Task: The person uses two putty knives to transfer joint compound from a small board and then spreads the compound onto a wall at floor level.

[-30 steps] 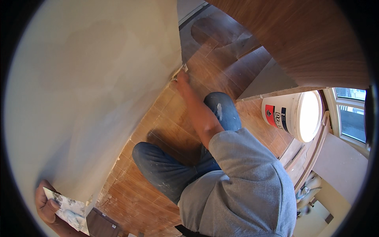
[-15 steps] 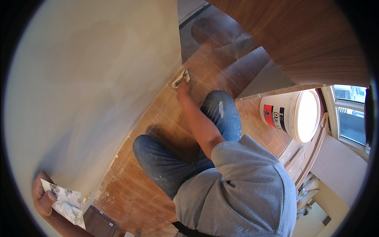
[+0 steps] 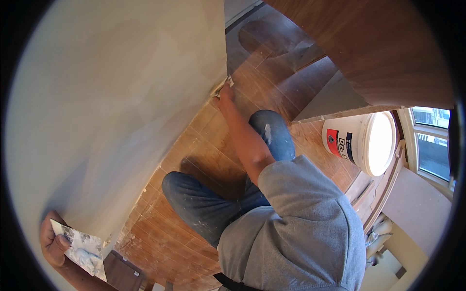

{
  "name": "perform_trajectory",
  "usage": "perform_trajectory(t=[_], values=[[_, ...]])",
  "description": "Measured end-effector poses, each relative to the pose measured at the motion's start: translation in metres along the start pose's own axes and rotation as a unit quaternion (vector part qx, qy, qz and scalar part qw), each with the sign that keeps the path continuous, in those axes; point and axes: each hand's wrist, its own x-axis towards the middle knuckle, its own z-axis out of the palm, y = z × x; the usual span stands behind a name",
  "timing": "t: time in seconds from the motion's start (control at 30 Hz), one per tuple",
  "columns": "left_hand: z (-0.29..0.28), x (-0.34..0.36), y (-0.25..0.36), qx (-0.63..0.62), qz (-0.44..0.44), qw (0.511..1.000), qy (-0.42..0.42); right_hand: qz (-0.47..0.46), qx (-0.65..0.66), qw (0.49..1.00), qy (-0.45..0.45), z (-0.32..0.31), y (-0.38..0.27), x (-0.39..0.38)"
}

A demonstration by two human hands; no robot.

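Observation:
At the lower left, my left hand grips a flat, putty-smeared plate, its thumb over the near face. A lump of white putty sits on that plate. My right arm is stretched forward along the pale wall. Its hand is closed around a putty knife, at the bottom of the wall close to its far corner. The knife's blade is mostly hidden by the hand and seen nearly edge-on; whether it touches the wall I cannot tell.
Wood-look floor tiles meet the wall along a rough edge. A white bucket stands to my right, below a large brown wooden panel. Wooden strips and a window are at the far right. My bent knees are between my arms.
My right hand with the putty knife has shifted slightly up and in toward the wall, and the blade has turned more edge-on. The left hand holds its plate almost unchanged.

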Motion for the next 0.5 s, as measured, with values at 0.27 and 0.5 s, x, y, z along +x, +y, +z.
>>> perform_trajectory(t=[0.27, 0.5], values=[[0.005, 0.003, 0.005, -0.021, 0.017, 1.000, -0.009, -0.157, 0.018, 0.984, -0.081, 0.016, -0.020, -0.049], [0.012, 0.002, -0.005, -0.082, 0.040, 0.996, -0.010, -0.519, -0.107, 0.845, -0.075, 0.010, -0.010, -0.163]])
